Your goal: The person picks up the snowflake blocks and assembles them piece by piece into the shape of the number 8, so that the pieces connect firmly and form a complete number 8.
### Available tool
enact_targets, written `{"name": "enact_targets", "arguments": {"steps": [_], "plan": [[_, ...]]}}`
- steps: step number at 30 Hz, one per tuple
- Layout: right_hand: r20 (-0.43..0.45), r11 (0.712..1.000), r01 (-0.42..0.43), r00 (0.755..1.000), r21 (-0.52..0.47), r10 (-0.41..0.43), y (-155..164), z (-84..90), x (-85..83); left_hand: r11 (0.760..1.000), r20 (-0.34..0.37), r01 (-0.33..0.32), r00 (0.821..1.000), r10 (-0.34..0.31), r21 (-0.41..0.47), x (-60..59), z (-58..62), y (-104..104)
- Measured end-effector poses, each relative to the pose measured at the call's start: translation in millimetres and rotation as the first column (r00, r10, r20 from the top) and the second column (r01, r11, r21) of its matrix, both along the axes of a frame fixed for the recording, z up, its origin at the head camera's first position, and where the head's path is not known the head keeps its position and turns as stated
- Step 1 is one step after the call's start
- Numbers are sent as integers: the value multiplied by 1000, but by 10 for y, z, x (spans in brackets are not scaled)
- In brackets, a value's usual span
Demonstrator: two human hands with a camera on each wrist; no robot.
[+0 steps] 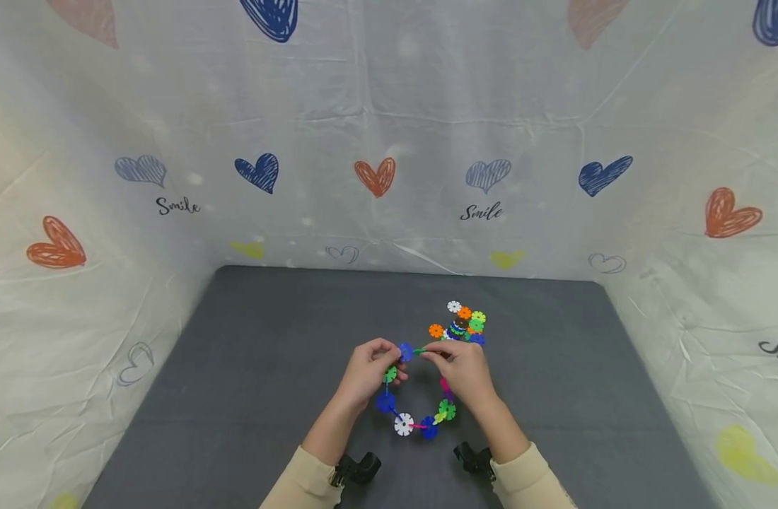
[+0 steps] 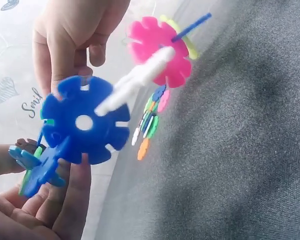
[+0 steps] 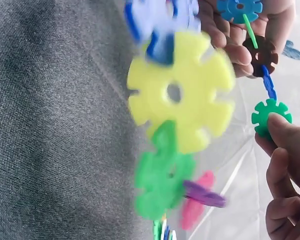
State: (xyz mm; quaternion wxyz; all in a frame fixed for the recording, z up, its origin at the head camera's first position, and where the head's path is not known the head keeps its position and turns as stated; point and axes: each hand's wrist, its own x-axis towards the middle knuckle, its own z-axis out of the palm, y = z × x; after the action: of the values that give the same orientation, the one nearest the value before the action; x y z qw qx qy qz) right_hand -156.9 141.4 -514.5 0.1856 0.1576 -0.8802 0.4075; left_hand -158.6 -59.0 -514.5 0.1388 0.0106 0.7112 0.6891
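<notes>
- The left hand [image 1: 371, 367] appears to pinch the brown disc [image 3: 271, 57], though its fingers hide part of the grip.
- The right hand [image 1: 462, 365] pinches the green disc [image 3: 262, 115], thumb on its face; a blue disc [image 3: 269, 87] links it towards the left hand.
- The chain [image 1: 385, 402] of discs loops on the person's side of both hands.
- The work looks like slotting discs edge to edge: best brace with the left hand, line up slots crosswise, and push straight with the right.
- Leave slack; a tug could pop a joint.
- Just beyond the right hand, more discs [image 1: 477, 325] lie heaped on the table [image 1: 268, 424].
- Black wrist mounts [image 1: 366, 468] behind the hands might snag the loop.
</notes>
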Motion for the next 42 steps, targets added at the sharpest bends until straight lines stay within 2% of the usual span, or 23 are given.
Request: {"name": "enact_targets", "arguments": {"steps": [6,9,16,23,31,39,42], "plan": [[-178,991,32,984,126,-9,12,1,5,1000,-24,-6,1000,5,-11,-2,36,18],[-225,989,27,974,146,7,18,0,9,999,-36,-10,999,9,-31,6,55,24],[-228,989,17,973,145,16,47,-45,22,999,-13,-2,1000,1,-40,16,61,30],[-249,996,11,969,86,11,71,-84,26,1000,0,7,1000,-7,-30,22,29,26],[-242,993,-7,970,117,36,56,-45,36,999,-5,7,1000,-7,-32,27,24,16],[-234,982,36,972,186,8,53,-60,35,999,-1,12,1000,-12,-34,23,18,22],[-256,975,31,966,221,27,55,-78,29,999,-7,8,1000,-9,-44,21,9,26]]}}
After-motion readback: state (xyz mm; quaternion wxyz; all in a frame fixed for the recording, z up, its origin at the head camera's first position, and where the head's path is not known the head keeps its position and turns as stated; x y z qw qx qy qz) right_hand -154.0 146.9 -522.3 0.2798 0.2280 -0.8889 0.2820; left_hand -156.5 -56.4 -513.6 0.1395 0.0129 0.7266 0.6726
